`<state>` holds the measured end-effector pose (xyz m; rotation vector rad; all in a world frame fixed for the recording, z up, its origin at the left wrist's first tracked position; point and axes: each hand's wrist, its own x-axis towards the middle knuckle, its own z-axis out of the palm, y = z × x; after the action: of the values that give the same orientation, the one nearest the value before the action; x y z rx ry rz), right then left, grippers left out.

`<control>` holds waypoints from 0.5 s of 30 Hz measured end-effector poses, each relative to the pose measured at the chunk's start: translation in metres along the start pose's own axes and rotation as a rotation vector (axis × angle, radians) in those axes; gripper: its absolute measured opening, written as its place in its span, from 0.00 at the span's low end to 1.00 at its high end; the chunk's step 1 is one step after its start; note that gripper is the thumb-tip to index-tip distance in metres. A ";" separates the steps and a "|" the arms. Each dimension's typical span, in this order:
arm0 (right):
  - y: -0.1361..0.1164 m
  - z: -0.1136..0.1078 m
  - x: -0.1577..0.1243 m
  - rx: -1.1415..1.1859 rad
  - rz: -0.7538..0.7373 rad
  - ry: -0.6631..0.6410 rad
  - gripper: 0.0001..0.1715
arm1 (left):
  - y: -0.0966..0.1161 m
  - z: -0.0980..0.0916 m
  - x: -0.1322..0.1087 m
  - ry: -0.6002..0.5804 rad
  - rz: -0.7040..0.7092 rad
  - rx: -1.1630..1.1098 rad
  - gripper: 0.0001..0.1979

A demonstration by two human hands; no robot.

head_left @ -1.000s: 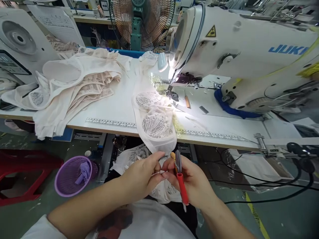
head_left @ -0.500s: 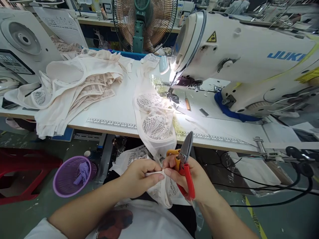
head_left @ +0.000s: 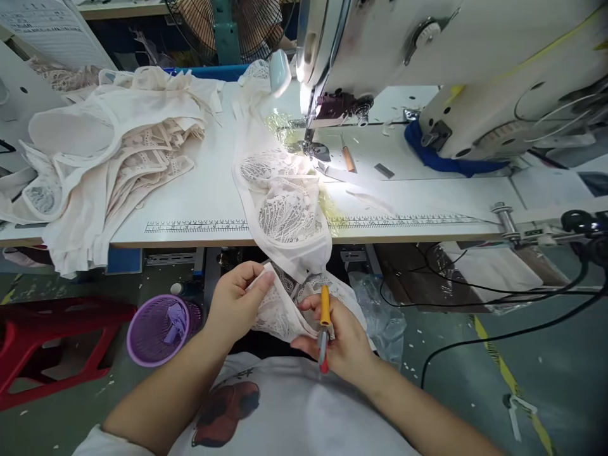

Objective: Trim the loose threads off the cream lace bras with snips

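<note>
A chain of cream lace garment pieces (head_left: 285,215) runs from under the sewing machine needle (head_left: 311,149) across the white table (head_left: 199,202) and hangs over its front edge into my lap. My left hand (head_left: 235,304) pinches the lace edge of the lowest piece, fingers closed on it. My right hand (head_left: 339,339) is closed around small scissors (head_left: 324,329) with an orange and a red handle, and also touches the same lace piece. Both hands are below the table edge, close to my body.
A heap of cream garments (head_left: 104,158) covers the table's left side. The white sewing machine (head_left: 451,69) fills the right. A purple basket (head_left: 161,329) and a red stool (head_left: 42,348) stand on the floor at left. Black cables (head_left: 475,297) trail at right. A fan (head_left: 228,25) stands behind.
The view tilted down and nearer the table. My right hand turned the scissors so the blades point down. My hands moved apart, shifting from a thin strap to the lace piece.
</note>
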<state>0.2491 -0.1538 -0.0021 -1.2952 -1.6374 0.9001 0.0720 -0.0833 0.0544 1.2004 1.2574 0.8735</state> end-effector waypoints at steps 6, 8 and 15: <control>0.007 0.010 -0.002 -0.033 0.094 0.008 0.10 | -0.002 -0.004 0.002 0.004 0.010 0.089 0.11; 0.005 0.009 0.001 -0.044 0.122 0.010 0.13 | -0.004 -0.007 0.002 0.004 0.015 0.103 0.11; 0.001 0.007 0.006 -0.009 0.156 -0.043 0.09 | -0.005 -0.013 0.005 -0.025 0.109 0.287 0.10</control>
<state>0.2423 -0.1479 -0.0048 -1.4345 -1.5916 1.0209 0.0590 -0.0773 0.0498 1.5144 1.3381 0.7711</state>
